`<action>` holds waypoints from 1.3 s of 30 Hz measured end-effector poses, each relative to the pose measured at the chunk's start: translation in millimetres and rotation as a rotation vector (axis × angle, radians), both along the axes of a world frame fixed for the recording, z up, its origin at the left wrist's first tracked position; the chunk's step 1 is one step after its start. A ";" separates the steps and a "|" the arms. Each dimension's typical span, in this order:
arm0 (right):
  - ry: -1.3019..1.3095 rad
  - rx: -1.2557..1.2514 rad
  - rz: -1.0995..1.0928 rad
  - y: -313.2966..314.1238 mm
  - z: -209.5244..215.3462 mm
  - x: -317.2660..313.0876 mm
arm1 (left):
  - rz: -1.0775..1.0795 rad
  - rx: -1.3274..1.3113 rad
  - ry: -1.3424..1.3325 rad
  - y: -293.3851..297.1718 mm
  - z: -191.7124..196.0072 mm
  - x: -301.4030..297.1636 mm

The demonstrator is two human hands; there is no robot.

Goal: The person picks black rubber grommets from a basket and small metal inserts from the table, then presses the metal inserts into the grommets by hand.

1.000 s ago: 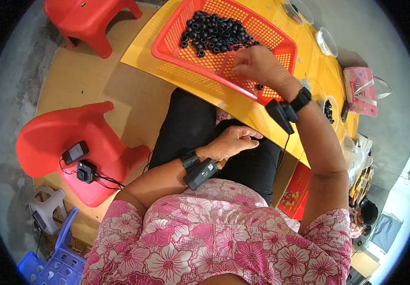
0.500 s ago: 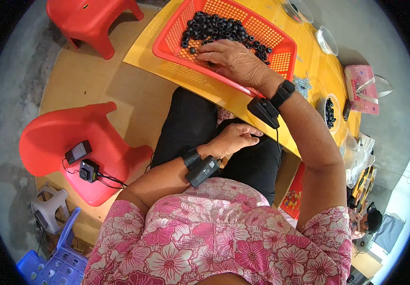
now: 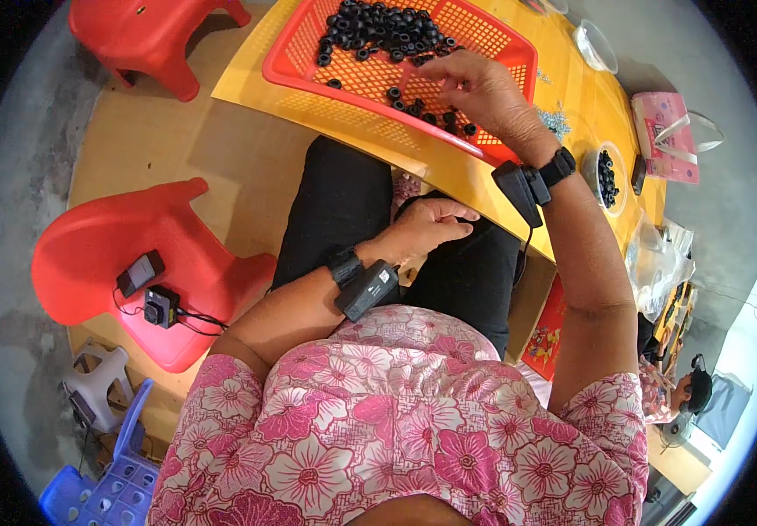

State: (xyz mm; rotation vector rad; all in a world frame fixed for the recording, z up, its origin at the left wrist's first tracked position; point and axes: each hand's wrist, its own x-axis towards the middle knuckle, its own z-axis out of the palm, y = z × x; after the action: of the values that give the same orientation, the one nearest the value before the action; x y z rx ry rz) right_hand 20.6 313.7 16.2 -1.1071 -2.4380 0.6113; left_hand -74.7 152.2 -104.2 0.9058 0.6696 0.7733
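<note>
A red plastic basket (image 3: 295,81) with lattice walls stands on the yellow table and holds many small black ring-shaped caps (image 3: 383,31). Most caps are heaped at its far side; a few loose caps (image 3: 431,117) lie near the front wall. Above the basket's right half is my right hand (image 3: 488,95), fingers bent and apart, with no cap visible in them. My left hand (image 3: 426,230) is over my lap by the table's front edge. Its fingers stretch right with the thumb a little apart; the palm side is hidden. Both wrists wear black straps with small devices.
On the yellow table (image 3: 242,77) are a small silvery pile (image 3: 555,123), a clear tub of black caps (image 3: 606,180), another clear tub (image 3: 596,48) and a pink bag (image 3: 666,136). A red chair (image 3: 89,254) with devices stands left. Another person (image 3: 689,390) is far right.
My right hand has lifted off the caps and moved right. Several caps now show near the basket's front wall, where the hand was. My left hand has barely moved; the view has shifted slightly.
</note>
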 end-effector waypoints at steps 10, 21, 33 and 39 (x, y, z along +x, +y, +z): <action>-0.284 0.098 0.003 -5.6 -9.9 14.7 | -0.008 -0.015 -0.047 -1.0 -4.6 8.8; -0.401 0.036 0.101 -8.0 -5.1 43.5 | -0.019 -0.039 -0.036 -2.9 -2.7 18.4; -0.527 0.086 0.024 -23.8 -2.4 54.7 | -0.048 -0.078 -0.029 -3.6 4.1 15.2; -0.614 0.099 -0.024 -29.0 -6.8 53.9 | -0.061 -0.104 -0.035 -8.6 7.3 18.0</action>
State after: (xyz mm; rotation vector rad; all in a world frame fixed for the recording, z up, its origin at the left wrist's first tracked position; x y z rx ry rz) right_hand 74.5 284.7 9.3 -1.4421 -2.9092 0.1426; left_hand -56.7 143.6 -96.9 0.8122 0.6427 0.6925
